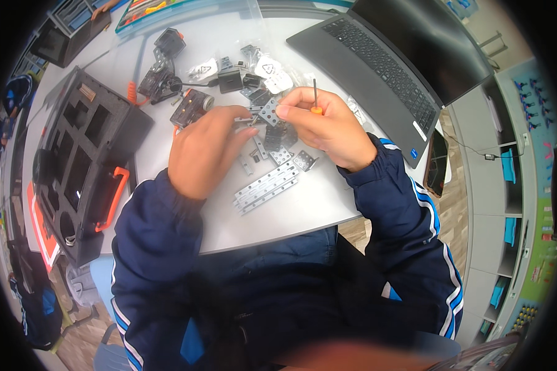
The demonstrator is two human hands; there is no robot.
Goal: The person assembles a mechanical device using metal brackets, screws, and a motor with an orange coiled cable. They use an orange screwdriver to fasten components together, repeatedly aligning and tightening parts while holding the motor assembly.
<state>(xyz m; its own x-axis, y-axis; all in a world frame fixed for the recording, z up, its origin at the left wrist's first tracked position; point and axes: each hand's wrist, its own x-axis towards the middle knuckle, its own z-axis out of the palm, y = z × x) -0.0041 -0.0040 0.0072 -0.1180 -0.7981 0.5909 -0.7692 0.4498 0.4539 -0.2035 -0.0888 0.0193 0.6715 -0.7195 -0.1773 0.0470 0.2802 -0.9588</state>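
My right hand [325, 127] is closed, with a grey perforated metal bracket [269, 112] pinched at its thumb and forefinger. In the same hand sits a small screwdriver [316, 110] with an orange-yellow handle, its thin dark shaft pointing up. Across from it, my left hand [205, 145] reaches over the pile with thumb and forefinger apart; nothing held shows between them, though its other fingertips are partly hidden. Below the hands lie long slotted metal beams [266, 187] and a small angled bracket [304, 161]. Dark wired modules [192, 108] lie beside the left hand.
An open black case [80, 136] with cut-out foam and an orange handle stands at the left. A laptop [377, 68] lies at the right, a phone [436, 162] near its corner. White packets [275, 74] and a clear bin [185, 18] are farther back. Another person's hand [105, 7] shows far left.
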